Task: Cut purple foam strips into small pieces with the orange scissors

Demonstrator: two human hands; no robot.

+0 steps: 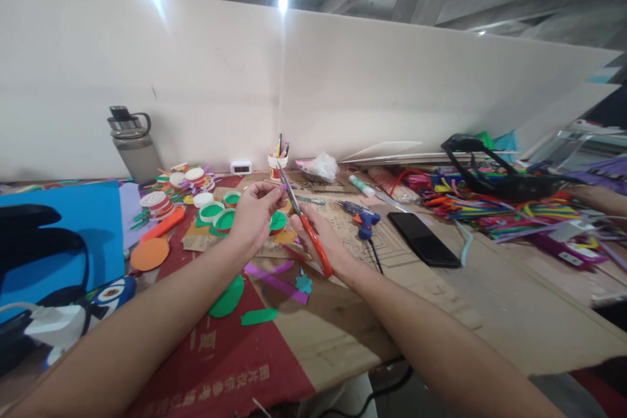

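In my right hand [327, 245] is a pair of scissors [314, 241] with orange-red handles, its blades pointing up and away. My left hand [255, 212] pinches a small purple scrap [283, 189] beside the blades; whether the blades touch it, I cannot tell. Below the hands lie purple strips [287, 289], a blue star-shaped cutout [304, 283], a green rounded piece [228, 297] and a green strip [259, 317]. Round lids with green insides [212, 211] sit just left of my left hand, and another green-topped lid [277, 221] shows between the hands.
A blue glue gun [365, 222] and a black phone [424, 239] lie to the right. Colourful pipe cleaners [514, 215] are heaped farther right, near another person's arm [600, 201]. At the back left stands a grey bottle [132, 147]; a cup of pens [277, 168] stands mid-back.
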